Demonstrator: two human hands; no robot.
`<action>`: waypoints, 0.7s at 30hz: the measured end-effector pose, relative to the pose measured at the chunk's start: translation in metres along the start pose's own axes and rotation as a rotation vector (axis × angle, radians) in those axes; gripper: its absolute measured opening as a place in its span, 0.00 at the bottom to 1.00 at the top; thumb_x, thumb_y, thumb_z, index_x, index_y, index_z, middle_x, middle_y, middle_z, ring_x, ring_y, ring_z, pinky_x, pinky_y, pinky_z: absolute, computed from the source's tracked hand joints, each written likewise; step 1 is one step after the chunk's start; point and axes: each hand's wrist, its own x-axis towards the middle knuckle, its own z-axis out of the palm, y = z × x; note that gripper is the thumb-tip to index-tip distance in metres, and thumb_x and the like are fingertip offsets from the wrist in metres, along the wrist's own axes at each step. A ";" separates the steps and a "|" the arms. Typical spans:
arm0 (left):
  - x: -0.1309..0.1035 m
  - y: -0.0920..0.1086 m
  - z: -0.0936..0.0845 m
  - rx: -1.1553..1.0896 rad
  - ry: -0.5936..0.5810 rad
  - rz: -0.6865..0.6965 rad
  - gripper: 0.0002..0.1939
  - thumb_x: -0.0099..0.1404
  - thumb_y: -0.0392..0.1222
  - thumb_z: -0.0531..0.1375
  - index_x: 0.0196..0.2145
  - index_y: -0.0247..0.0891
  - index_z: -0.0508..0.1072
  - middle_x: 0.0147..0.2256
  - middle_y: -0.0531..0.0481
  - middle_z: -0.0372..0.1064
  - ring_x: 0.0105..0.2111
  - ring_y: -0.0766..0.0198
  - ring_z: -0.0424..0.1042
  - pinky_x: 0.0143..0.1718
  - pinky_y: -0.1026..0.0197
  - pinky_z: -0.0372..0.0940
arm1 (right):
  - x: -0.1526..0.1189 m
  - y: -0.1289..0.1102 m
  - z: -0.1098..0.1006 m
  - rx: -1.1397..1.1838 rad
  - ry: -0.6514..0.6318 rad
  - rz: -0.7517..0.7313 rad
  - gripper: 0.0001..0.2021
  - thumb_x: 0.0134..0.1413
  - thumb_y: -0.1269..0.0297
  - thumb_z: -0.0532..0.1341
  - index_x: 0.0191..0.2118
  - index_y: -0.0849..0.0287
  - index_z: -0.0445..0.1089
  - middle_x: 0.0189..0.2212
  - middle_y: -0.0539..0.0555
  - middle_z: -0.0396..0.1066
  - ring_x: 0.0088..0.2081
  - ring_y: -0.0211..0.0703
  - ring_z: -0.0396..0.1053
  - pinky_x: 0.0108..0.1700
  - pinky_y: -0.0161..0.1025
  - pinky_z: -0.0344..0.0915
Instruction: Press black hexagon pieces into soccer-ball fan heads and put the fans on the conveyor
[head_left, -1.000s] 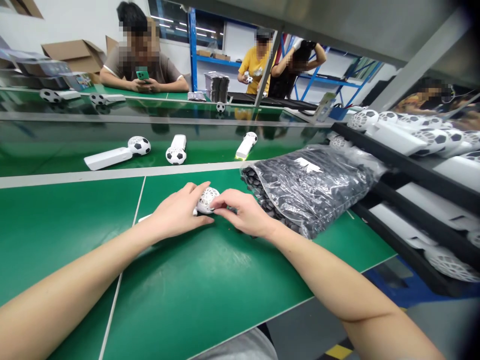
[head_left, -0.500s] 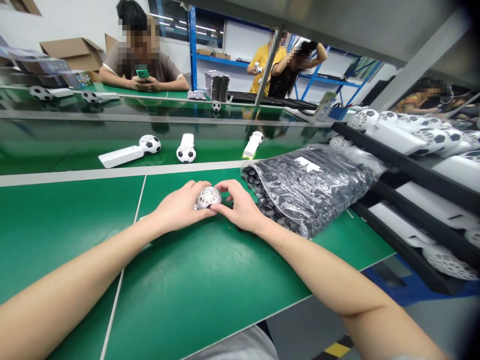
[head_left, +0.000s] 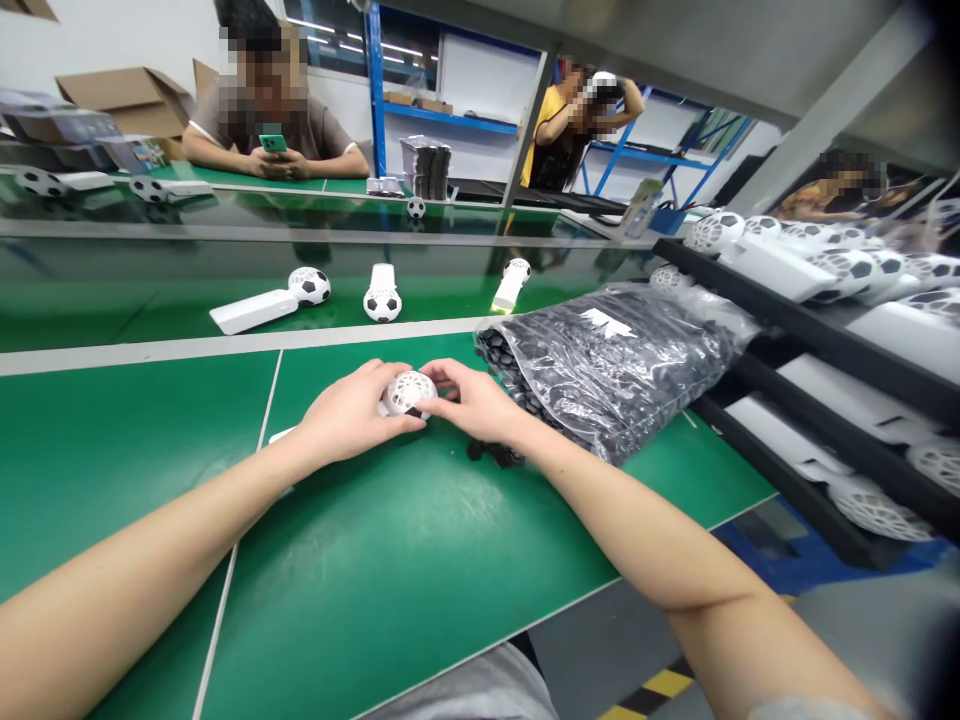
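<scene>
A white handheld piece with an openwork soccer-ball head (head_left: pixel 410 392) is between my two hands, just above the green tabletop. My left hand (head_left: pixel 356 408) wraps round the head from the left, thumb along its near side. A white end of its handle (head_left: pixel 283 435) shows beyond my left wrist. My right hand (head_left: pixel 471 402) closes on the head from the right, thumb on its front and fingers behind. A dark patch shows low on the ball near my thumbs. Loose black pieces (head_left: pixel 491 452) lie under my right wrist, beside a clear bag (head_left: pixel 637 350) full of black pieces.
Dark racks (head_left: pixel 780 385) of similar white pieces stand at the right. Along the belt (head_left: pixel 112 300) beyond the table lie three with ball heads, including a soccer-ball piece (head_left: pixel 382 303). Across from me a person (head_left: pixel 274 140) holds a green phone; other people are further back.
My right thumb has shifted on the ball, and the head has turned slightly. Pieces on the near belt have moved right; those on the far surface have moved left. My view has shifted slightly.
</scene>
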 end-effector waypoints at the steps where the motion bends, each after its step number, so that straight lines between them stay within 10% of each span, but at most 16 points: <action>1: 0.000 -0.001 0.001 0.006 -0.006 0.006 0.31 0.49 0.58 0.59 0.49 0.44 0.62 0.45 0.49 0.64 0.41 0.53 0.67 0.40 0.56 0.62 | 0.001 0.000 -0.007 -0.052 0.010 0.004 0.12 0.50 0.61 0.59 0.40 0.58 0.66 0.37 0.51 0.69 0.37 0.37 0.67 0.41 0.37 0.63; 8: 0.002 -0.005 -0.001 0.163 -0.071 0.102 0.30 0.53 0.42 0.55 0.55 0.47 0.57 0.47 0.49 0.64 0.45 0.52 0.63 0.43 0.54 0.58 | -0.005 0.003 -0.040 -0.380 -0.149 0.165 0.03 0.45 0.66 0.62 0.28 0.59 0.71 0.24 0.49 0.70 0.26 0.34 0.65 0.30 0.33 0.59; 21: 0.000 -0.006 0.000 0.270 -0.007 0.145 0.33 0.54 0.27 0.47 0.56 0.51 0.57 0.39 0.47 0.61 0.39 0.53 0.59 0.39 0.54 0.55 | -0.010 -0.012 -0.013 -0.937 -0.220 -0.005 0.09 0.53 0.72 0.53 0.31 0.63 0.71 0.29 0.58 0.70 0.35 0.47 0.64 0.34 0.39 0.59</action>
